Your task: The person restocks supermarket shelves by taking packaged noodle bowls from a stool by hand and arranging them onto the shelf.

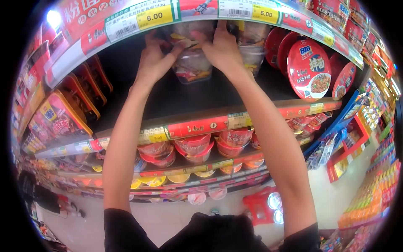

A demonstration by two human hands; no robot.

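Observation:
Both arms reach into a dark shelf. My left hand (154, 59) is at the left side of stacked clear plastic food containers (193, 65), its thumb stretched toward them and its fingers apart. On their right side is my right hand (221, 49), the thumb over the upper container and the fingertips partly hidden under the upper shelf edge. The containers show colourful packets inside. Behind my right hand stand more clear containers (252, 56).
Red round noodle bowls (309, 69) stand at the shelf's right, boxed packs (61, 113) at its left. Lower shelves hold red tubs (193, 147). A red basket (257, 206) is on the floor; another person (40, 193) is at far left.

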